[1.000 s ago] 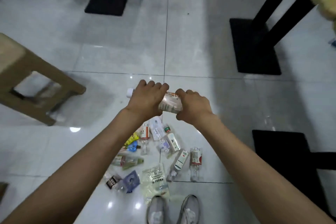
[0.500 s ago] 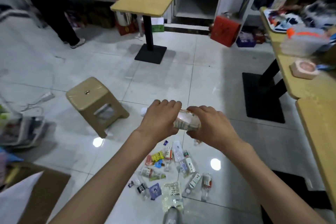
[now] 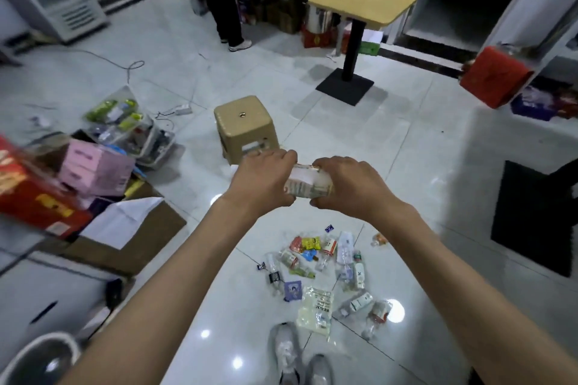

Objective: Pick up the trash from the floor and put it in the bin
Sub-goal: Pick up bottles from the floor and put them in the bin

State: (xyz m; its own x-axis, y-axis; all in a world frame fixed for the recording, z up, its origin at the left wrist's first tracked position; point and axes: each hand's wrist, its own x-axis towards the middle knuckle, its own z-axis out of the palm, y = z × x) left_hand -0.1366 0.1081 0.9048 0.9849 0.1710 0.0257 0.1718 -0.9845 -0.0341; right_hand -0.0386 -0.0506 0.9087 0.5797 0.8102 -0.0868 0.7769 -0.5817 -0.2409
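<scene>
— Lifting my head is the main change: a second ago I was looking straight down at the tiles, and now the room shows, with the white round bin (image 3: 34,359) at the lower left edge. My left hand (image 3: 266,178) and right hand (image 3: 347,184) grip the same crushed clear plastic bottle with a pale label (image 3: 308,186) as before, fingers curled round each end.

— So what does that mean for the job?

— I judge the bottle is ready to go left and down to the bin. The scattered pile of small bottles and wrappers (image 3: 325,272) lies on the floor by my grey shoes (image 3: 300,356).

— Anything unclear?

— The bin is cut off by the frame, my hands cover most of the bottle, and the left side is blurred.
</scene>
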